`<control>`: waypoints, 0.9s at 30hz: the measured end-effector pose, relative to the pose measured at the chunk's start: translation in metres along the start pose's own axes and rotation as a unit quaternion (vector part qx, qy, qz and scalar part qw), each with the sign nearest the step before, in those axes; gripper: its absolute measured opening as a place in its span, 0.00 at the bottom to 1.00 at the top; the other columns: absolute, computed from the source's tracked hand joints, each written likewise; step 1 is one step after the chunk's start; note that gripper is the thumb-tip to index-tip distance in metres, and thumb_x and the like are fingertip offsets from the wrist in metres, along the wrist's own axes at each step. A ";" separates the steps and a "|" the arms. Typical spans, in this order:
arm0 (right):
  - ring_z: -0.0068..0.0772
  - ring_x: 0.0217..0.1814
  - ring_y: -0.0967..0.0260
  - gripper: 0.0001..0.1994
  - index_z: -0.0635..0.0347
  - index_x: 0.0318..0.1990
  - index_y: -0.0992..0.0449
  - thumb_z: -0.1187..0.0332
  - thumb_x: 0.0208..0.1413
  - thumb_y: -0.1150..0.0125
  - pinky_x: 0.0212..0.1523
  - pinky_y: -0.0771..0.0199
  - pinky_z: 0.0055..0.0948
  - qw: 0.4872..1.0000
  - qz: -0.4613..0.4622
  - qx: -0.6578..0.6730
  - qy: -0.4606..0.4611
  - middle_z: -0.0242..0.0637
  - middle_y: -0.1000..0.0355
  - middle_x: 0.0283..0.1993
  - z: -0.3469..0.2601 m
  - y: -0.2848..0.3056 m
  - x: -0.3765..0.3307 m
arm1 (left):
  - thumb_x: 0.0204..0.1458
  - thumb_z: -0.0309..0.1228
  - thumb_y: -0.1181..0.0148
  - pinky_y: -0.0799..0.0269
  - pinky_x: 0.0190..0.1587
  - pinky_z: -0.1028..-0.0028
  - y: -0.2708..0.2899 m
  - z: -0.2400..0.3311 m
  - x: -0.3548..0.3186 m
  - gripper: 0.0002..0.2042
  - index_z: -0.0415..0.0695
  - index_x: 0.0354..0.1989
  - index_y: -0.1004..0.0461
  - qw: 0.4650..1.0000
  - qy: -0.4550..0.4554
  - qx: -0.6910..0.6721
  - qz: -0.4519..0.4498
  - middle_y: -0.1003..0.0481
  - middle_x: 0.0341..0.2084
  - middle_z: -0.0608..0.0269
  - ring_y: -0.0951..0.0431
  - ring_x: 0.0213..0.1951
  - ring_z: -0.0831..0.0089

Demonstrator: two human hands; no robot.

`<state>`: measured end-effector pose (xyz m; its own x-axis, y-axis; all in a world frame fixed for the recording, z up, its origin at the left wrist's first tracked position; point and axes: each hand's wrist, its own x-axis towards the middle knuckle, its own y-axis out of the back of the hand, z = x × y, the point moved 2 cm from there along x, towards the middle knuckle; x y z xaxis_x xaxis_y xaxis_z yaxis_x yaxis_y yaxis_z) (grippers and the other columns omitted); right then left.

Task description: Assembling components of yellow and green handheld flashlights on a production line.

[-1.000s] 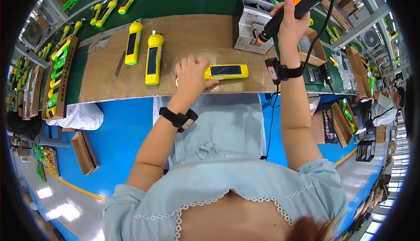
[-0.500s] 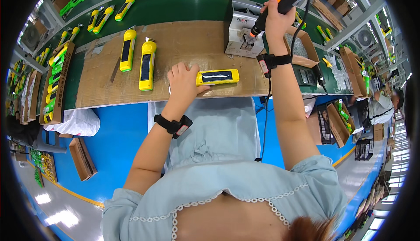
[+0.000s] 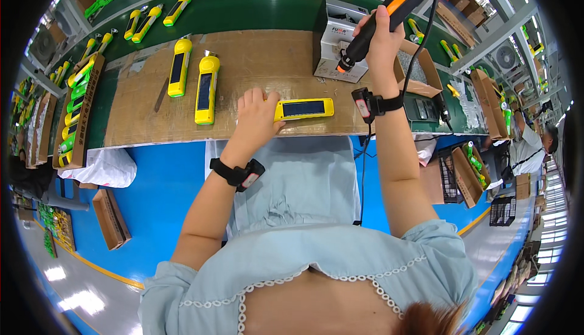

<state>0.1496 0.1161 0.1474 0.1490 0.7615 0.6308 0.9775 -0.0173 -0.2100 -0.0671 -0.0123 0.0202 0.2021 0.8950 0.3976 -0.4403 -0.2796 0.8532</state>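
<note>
My right hand (image 3: pixel 383 46) is wrapped around a black electric screwdriver (image 3: pixel 361 44) with an orange stripe. It is held slanting, its orange-ringed tip pointing down and to the left in front of the grey screw feeder box (image 3: pixel 342 38). On the cardboard sheet, a yellow solar flashlight (image 3: pixel 304 109) lies on its side with its dark panel facing up. My left hand (image 3: pixel 257 115) grips its left end, hiding the head. Two more yellow flashlights, one flashlight (image 3: pixel 207 88) and another flashlight (image 3: pixel 179 67), lie left of that hand.
An open carton of small metal parts (image 3: pixel 420 73) stands right of the feeder. The screwdriver's black cable (image 3: pixel 420 46) hangs past my right wrist. Several flashlights lie on the green bench (image 3: pixel 243 6) beyond the cardboard (image 3: pixel 140 110). A long carton of flashlights (image 3: pixel 85 110) stands at the left.
The screwdriver's tip has come away from the feeder's front, moving slightly left and nearer to me. My left hand keeps its hold on the flashlight, which has turned slightly.
</note>
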 end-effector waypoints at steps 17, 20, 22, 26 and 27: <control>0.29 0.21 0.32 0.16 0.63 0.39 0.35 0.57 0.57 0.44 0.23 0.29 0.27 0.988 -0.097 0.108 -0.049 0.39 0.31 0.25 -0.004 -0.086 -0.075 | 0.32 0.26 0.35 0.42 0.50 0.59 -0.002 -0.008 0.003 0.25 0.46 0.44 0.34 0.999 0.001 -0.038 -0.040 0.35 0.39 0.52 0.37 0.49 0.52; 0.29 0.21 0.32 0.15 0.63 0.38 0.35 0.59 0.57 0.45 0.23 0.30 0.26 0.988 -0.097 0.100 -0.065 0.38 0.31 0.24 0.005 -0.090 -0.077 | 0.31 0.26 0.35 0.41 0.50 0.59 -0.003 -0.010 0.003 0.26 0.45 0.44 0.35 0.999 0.000 -0.038 -0.033 0.35 0.39 0.52 0.37 0.48 0.52; 0.26 0.21 0.32 0.13 0.63 0.38 0.36 0.65 0.55 0.41 0.23 0.30 0.24 0.986 -0.093 0.114 -0.082 0.37 0.31 0.24 0.009 -0.093 -0.079 | 0.31 0.26 0.35 0.41 0.49 0.59 -0.005 -0.012 0.003 0.26 0.44 0.45 0.35 0.999 0.002 -0.038 -0.030 0.35 0.39 0.52 0.37 0.48 0.51; 0.25 0.21 0.33 0.13 0.63 0.37 0.37 0.65 0.54 0.41 0.22 0.31 0.23 0.986 -0.103 0.102 -0.077 0.37 0.31 0.24 0.013 -0.095 -0.082 | 0.30 0.27 0.34 0.41 0.48 0.59 -0.005 -0.013 0.006 0.28 0.43 0.45 0.36 0.998 0.000 -0.054 -0.037 0.35 0.40 0.51 0.37 0.48 0.51; 0.26 0.21 0.33 0.15 0.64 0.37 0.36 0.60 0.57 0.43 0.22 0.31 0.24 0.988 -0.121 0.079 -0.059 0.38 0.31 0.23 0.013 -0.096 -0.082 | 0.30 0.27 0.34 0.41 0.48 0.59 -0.006 -0.014 0.006 0.28 0.43 0.45 0.36 0.998 0.000 -0.054 -0.037 0.35 0.40 0.51 0.37 0.48 0.51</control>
<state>0.0420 0.0638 0.1061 -0.1145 0.8013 0.5872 0.9454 0.2695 -0.1835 -0.0753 0.0000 0.0129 0.2369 0.9118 0.3353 -0.5158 -0.1744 0.8388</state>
